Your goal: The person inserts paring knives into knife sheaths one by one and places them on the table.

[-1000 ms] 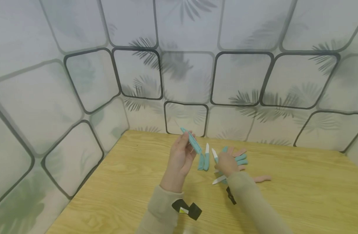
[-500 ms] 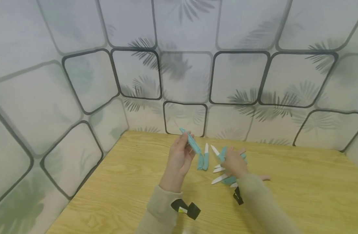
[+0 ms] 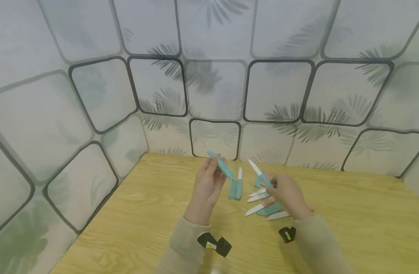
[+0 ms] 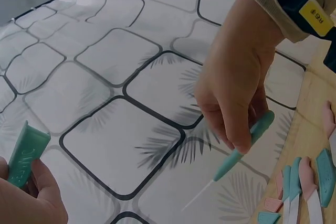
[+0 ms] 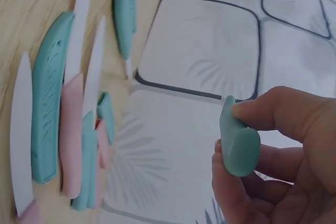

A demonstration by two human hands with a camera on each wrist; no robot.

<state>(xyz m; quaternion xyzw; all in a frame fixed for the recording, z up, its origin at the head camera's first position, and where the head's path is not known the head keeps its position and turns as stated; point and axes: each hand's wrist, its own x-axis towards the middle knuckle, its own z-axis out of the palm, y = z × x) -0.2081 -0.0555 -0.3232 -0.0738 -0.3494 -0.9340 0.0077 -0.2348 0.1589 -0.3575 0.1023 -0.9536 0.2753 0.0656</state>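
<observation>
My left hand (image 3: 206, 180) holds a teal knife sheath (image 3: 224, 167) above the table, fingers round it and its top pointing up and left. In the left wrist view, embossed lettering shows on this sheath (image 4: 29, 153). My right hand (image 3: 291, 193) pinches a paring knife (image 3: 266, 180) by its teal handle, just over the pile, with the white blade pointing up and away to the left. The right wrist view shows the rounded end of that handle (image 5: 244, 153) between thumb and fingers; the blade is hidden there.
Below my right hand lie several white-bladed knives (image 3: 255, 198) with teal and pink handles, and a teal sheath (image 3: 270, 210). Between my hands rest another teal sheath (image 3: 232, 189) and a teal-handled knife (image 3: 239, 186). A patterned wall covering (image 3: 216, 91) rises behind the wooden table (image 3: 127, 220).
My right hand has reached among the knives, taken hold of a teal-handled knife and lifted it, drawing back to the right. My left hand stays nearly still with the sheath.
</observation>
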